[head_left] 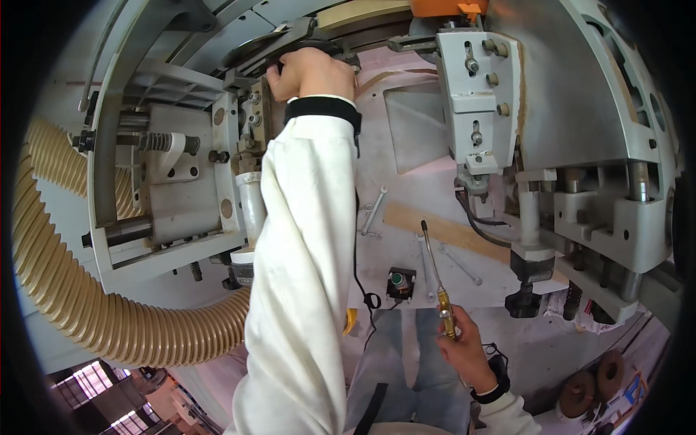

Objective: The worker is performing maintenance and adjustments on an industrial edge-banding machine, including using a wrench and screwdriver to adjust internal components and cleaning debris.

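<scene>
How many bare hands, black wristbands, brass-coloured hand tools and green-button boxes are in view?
Bare hands: 2
Black wristbands: 2
Brass-coloured hand tool: 1
Green-button box: 1
Total: 6

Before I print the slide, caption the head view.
Left hand at a machine's metal parts, right hand holding a slim brass-coloured tool, with wrenches lying on the pale worktop.

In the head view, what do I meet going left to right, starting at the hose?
Ribbed tan hose, left grip, green-buttoned black box, brass-handled tool in the right grip, black knob.
</scene>
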The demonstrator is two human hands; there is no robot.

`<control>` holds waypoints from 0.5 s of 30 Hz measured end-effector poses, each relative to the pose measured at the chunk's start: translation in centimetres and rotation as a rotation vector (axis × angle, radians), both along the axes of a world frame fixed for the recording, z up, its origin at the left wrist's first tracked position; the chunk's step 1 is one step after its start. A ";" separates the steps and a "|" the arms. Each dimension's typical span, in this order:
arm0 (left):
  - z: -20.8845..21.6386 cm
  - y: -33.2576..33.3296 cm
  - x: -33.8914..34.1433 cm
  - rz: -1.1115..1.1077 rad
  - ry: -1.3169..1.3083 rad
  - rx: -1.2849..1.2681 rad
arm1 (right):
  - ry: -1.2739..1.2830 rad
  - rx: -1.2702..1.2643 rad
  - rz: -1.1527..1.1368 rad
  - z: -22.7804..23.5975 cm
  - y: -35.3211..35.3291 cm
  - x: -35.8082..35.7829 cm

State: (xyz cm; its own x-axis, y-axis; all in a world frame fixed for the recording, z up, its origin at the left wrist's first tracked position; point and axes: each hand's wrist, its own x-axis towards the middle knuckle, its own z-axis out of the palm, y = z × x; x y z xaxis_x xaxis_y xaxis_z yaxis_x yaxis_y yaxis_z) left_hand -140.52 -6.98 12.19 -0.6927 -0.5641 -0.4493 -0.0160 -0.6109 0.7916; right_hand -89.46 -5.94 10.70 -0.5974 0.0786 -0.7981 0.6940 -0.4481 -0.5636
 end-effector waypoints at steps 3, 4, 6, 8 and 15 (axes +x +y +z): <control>0.4 -0.8 0.3 -0.086 -0.052 -0.118 | 0.057 0.015 -0.002 -1.1 -0.7 1.1; 0.5 -1.1 0.5 -0.118 -0.071 -0.169 | 0.059 0.013 -0.004 -1.2 -0.8 1.2; 0.6 -1.1 1.0 -0.191 -0.116 -0.305 | 0.062 0.006 -0.010 -1.4 -0.9 1.5; 0.6 -1.2 1.7 -0.285 -0.172 -0.499 | 0.055 0.010 -0.019 -1.4 -1.0 1.7; 2.2 -1.8 3.4 -0.627 -0.290 -1.493 | 0.051 0.001 -0.022 -1.6 -1.2 2.1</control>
